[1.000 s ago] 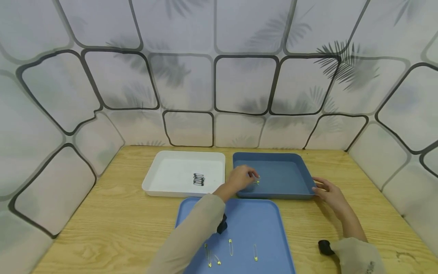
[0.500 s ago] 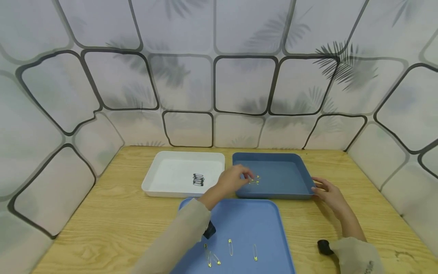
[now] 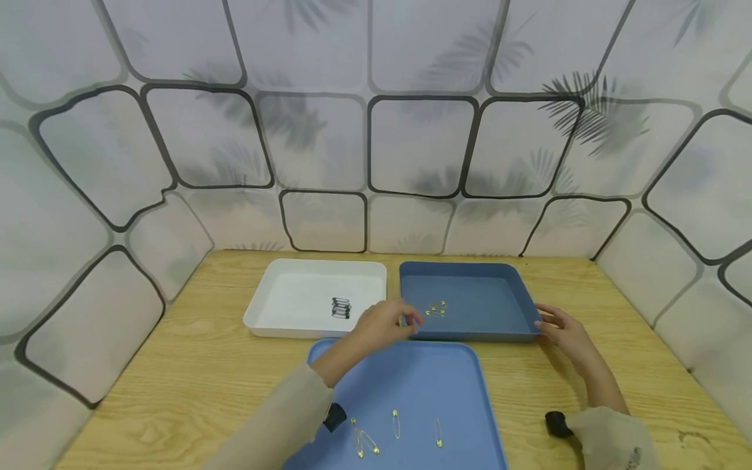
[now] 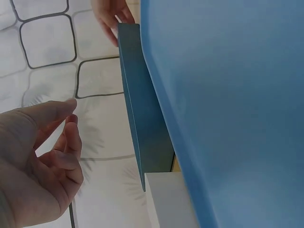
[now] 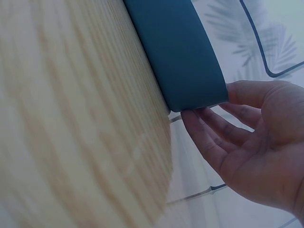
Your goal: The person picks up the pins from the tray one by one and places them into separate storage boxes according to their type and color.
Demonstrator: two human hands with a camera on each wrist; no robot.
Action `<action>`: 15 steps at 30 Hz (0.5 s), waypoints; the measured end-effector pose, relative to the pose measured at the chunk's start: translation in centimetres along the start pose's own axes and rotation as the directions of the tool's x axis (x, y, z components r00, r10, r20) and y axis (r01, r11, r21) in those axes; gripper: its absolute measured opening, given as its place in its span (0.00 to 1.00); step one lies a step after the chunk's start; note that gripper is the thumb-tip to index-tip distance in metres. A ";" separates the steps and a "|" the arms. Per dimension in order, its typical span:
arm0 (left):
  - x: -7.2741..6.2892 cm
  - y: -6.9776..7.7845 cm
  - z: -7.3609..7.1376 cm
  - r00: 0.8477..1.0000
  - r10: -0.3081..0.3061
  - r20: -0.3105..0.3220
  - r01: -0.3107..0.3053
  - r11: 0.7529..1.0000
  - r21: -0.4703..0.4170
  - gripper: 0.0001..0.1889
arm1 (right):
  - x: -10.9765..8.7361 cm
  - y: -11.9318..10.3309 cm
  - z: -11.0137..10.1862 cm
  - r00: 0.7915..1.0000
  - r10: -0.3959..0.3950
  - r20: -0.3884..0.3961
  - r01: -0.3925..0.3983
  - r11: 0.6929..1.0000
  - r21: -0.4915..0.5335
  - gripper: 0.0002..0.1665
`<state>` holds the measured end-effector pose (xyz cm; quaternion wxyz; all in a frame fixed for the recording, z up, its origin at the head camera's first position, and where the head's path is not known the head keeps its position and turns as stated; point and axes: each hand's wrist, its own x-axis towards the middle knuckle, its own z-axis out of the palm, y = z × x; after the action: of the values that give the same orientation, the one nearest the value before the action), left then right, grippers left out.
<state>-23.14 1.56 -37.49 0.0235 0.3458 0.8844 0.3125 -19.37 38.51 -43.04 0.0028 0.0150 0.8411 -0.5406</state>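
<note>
My left hand (image 3: 384, 323) hovers over the near left corner of the dark blue tray (image 3: 487, 303). In the left wrist view its thumb and fingers (image 4: 73, 137) are loosely bent, with nothing seen between them. Several gold safety pins (image 3: 436, 309) lie inside the dark blue tray, just right of that hand. At the tray's near right corner, my right hand (image 3: 566, 336) holds the wall; the right wrist view has the thumb at the rim and the fingers (image 5: 204, 137) against the corner. More gold safety pins (image 3: 396, 424) are spread on the light blue tray (image 3: 435, 378) in front.
A white tray (image 3: 294, 300) stands left of the dark blue one, with several black safety pins (image 3: 341, 308) lined up in it. All three trays sit on a wooden table (image 3: 194, 365). A patterned cloth backdrop (image 3: 420, 143) encloses the back and sides.
My left hand has drawn back left and toward me, out from over the gold pins, leaving them in the dark blue tray. The right hand has stayed at the tray corner.
</note>
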 end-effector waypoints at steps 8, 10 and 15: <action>-2.4 -0.6 -0.3 1.000 0.013 -0.001 -0.013 1.000 -0.005 0.05 | -0.1 -0.1 0.0 1.000 -0.011 -0.003 0.011 1.000 -0.004 0.33; -3.0 -0.7 -0.4 1.000 0.027 -0.012 -0.027 1.000 -0.002 0.05 | -0.1 -0.1 0.0 1.000 -0.014 -0.002 0.014 1.000 -0.004 0.33; -4.6 -1.1 -0.2 0.999 0.042 -0.032 -0.043 0.999 -0.027 0.05 | -0.1 -0.1 0.0 1.000 -0.018 -0.001 0.018 1.000 0.002 0.33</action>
<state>-20.35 -2.08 -38.76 0.0077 0.3591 0.8729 0.3303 -19.25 38.51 -42.94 -0.0024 0.0074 0.8407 -0.5415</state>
